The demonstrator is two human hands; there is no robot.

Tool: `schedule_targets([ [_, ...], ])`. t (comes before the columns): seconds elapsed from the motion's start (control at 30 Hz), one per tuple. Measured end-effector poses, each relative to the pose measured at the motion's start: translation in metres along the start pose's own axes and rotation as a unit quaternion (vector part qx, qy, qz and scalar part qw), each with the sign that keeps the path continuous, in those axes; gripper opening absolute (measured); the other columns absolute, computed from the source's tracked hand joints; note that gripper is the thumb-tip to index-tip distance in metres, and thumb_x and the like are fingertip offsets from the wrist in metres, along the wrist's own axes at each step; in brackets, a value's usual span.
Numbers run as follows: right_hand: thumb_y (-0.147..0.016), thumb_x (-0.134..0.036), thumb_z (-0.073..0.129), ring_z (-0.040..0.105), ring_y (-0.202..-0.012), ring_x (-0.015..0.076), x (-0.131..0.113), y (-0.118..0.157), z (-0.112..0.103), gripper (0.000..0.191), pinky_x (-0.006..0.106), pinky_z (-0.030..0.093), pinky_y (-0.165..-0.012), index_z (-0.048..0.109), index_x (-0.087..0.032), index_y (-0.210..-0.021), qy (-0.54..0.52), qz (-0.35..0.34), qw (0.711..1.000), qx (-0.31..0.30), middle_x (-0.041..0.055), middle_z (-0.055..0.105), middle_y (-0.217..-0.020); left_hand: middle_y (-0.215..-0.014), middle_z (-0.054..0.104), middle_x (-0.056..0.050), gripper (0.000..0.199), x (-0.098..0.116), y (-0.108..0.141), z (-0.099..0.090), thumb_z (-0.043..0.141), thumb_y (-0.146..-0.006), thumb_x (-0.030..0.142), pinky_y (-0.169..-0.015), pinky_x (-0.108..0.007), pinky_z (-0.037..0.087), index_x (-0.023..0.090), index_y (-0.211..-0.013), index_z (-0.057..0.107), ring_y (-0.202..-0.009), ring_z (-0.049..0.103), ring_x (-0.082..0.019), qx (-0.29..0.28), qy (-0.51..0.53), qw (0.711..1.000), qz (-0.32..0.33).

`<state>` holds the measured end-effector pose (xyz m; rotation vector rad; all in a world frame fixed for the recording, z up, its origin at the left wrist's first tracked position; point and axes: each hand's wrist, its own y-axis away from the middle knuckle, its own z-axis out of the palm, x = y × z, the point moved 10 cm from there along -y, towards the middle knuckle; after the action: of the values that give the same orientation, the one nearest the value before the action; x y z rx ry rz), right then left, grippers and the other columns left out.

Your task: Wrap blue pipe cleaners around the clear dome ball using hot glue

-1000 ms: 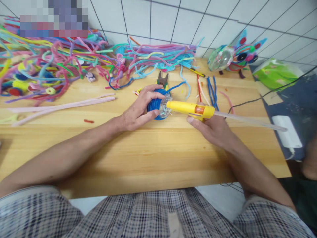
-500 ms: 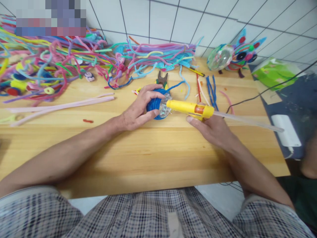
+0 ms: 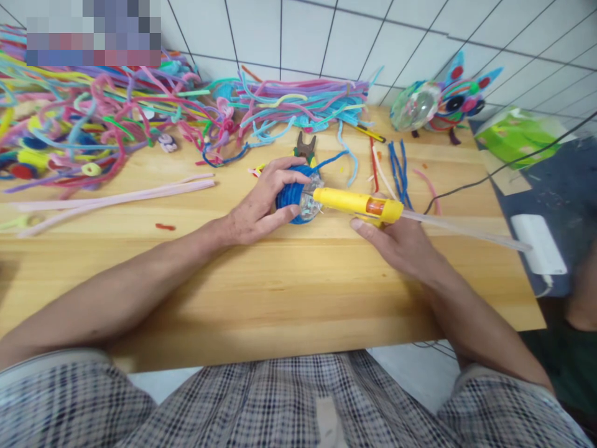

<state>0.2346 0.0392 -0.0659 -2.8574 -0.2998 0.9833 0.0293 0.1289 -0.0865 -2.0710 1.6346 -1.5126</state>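
Note:
My left hand [image 3: 263, 205] is wrapped round a clear plastic piece [image 3: 311, 205] whose left part is wound with blue pipe cleaner [image 3: 288, 198]. A loose blue end sticks out from it to the upper right. In my right hand [image 3: 396, 239] is a yellow hot glue gun [image 3: 347, 202], with a long clear glue stick [image 3: 466, 229] coming out of its back. The gun's nozzle points left and meets the plastic next to the blue winding; whether it touches is hard to make out. Just behind lie pliers [image 3: 306, 147], their handles partly hidden by my left hand.
Heaps of coloured pipe cleaners [image 3: 303, 106] line the back and left of the table. Cut blue pieces [image 3: 400, 171] and a yellow cutter [image 3: 370, 134] lie to the right. A finished-looking animal figure [image 3: 443, 102] stands at the back right. A black cable [image 3: 494, 177] crosses the right edge.
Almost nothing differs. Both hands, the glue gun and the blue-wound piece hold their places; the view has shifted very slightly.

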Motion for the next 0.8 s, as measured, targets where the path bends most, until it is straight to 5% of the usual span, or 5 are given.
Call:
schedule_targets([
  [0.8,-0.111,-0.057,0.057,0.071,-0.080,0.0282,-0.0001,0.0008,0.0004,0.029,0.045,0.059,-0.073,0.066,-0.031,-0.103,0.009,-0.004,1.000,0.005,0.0042,0.075,-0.094,-0.170,0.055,-0.016,0.051,-0.0021,0.0007,0.0005,0.066,-0.111,0.057,-0.133,-0.072,0.044,0.035,-0.157,0.059,-0.160,0.052,-0.041,0.003,-0.002,1.000,-0.003],
])
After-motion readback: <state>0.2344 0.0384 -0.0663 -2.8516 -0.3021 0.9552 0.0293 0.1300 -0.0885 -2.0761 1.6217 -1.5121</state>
